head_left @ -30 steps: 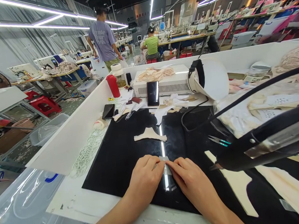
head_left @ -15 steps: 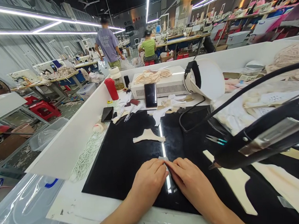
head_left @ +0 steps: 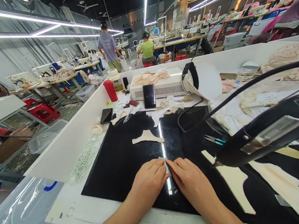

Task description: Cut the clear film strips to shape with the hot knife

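Note:
My left hand (head_left: 148, 182) and my right hand (head_left: 191, 182) lie side by side on a glossy black work surface (head_left: 117, 158), fingertips meeting. Between them they pinch a small pale strip of material (head_left: 164, 160), most of it hidden under the fingers. Both hands have their fingers pressed together on it. A cream cut fabric piece (head_left: 147, 136) lies flat on the black surface just beyond the hands.
A black heat tool on a stand (head_left: 266, 131) juts in from the right, with small scissors (head_left: 214, 140) beside its tip. Behind are a white machine (head_left: 160, 85), a phone (head_left: 149, 96), a red bottle (head_left: 111, 90) and white rings (head_left: 86, 157). Two people work far behind.
The hands have stayed on the strip with only slight finger shifts. The view has tilted a little, and the standing person in the background has walked further away.

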The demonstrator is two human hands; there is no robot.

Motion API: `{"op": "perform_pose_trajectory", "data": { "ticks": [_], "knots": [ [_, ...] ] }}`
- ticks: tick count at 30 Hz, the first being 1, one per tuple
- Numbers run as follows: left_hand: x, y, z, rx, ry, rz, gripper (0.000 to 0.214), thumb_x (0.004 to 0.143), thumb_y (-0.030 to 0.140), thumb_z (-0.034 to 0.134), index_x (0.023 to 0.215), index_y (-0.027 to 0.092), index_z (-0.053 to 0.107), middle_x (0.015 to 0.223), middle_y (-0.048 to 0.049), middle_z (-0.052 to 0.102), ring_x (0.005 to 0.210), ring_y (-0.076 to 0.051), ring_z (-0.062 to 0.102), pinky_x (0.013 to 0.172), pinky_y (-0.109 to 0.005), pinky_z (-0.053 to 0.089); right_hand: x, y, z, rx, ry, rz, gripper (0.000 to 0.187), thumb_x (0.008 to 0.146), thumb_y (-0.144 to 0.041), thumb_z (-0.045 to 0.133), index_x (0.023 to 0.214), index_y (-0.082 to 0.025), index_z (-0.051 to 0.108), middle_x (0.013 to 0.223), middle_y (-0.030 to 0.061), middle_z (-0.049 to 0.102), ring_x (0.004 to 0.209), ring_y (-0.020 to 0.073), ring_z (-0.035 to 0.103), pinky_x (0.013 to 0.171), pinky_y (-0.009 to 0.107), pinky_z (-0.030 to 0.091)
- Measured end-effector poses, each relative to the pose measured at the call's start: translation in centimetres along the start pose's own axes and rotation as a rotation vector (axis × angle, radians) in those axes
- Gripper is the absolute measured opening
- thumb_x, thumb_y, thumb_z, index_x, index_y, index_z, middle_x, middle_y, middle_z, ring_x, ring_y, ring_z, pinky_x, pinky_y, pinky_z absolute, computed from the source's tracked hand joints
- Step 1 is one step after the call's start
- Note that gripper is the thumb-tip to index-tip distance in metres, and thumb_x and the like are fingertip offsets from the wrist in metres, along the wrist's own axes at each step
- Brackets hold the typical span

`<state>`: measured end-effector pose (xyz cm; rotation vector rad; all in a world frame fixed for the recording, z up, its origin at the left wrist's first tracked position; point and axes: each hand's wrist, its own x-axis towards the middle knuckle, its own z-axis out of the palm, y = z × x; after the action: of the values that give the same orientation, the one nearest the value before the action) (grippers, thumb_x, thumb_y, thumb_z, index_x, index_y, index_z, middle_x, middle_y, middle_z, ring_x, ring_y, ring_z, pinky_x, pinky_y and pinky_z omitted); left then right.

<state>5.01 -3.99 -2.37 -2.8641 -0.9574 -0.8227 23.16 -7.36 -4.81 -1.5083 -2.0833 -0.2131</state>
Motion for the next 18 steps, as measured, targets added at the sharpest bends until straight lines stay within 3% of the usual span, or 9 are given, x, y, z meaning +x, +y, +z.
{"op": "perform_pose_trajectory", "data": {
  "ticks": [11, 15, 18],
  "knots": [
    [-0.1, -0.1, 0.3, 0.012, -0.037, -0.007, 0.024, 0.107, 0.028, 0.050, 0.123, 0.014, 0.063, 0.124, -0.0099, 0.074, 0.118, -0.022, 0.069, 0.101, -0.039, 0.060, 0.1, -0.1, 0.2, -0.030, 0.006, -0.007, 0.037, 0.108, -0.021, 0.033, 0.121, -0.013, 0.067, 0.082, 0.0068, 0.066, 0.068, 0.0200, 0.060, 0.065, 0.035, 0.050],
    [-0.1, -0.2, 0.3, -0.002, -0.028, -0.006, 0.026, 0.108, 0.031, 0.048, 0.122, 0.014, 0.063, 0.125, -0.0096, 0.073, 0.118, -0.022, 0.070, 0.101, -0.040, 0.060, -0.1, -0.3, -2.4, 0.032, 0.120, -0.087, 0.033, 0.106, -0.017, 0.040, 0.129, -0.017, 0.063, 0.098, 0.0100, 0.072, 0.083, 0.0218, 0.068, 0.073, 0.036, 0.054],
    [-0.1, -0.2, 0.3, -0.017, -0.032, -0.016, 0.022, 0.108, 0.030, 0.049, 0.114, 0.015, 0.064, 0.124, -0.0083, 0.073, 0.118, -0.023, 0.069, 0.102, -0.040, 0.060, -2.1, 0.8, -5.7, 0.122, 0.256, -0.120, 0.044, 0.100, -0.015, 0.055, 0.141, -0.030, 0.057, 0.099, 0.0071, 0.074, 0.087, 0.0230, 0.069, 0.078, 0.040, 0.055]
  ]
}}
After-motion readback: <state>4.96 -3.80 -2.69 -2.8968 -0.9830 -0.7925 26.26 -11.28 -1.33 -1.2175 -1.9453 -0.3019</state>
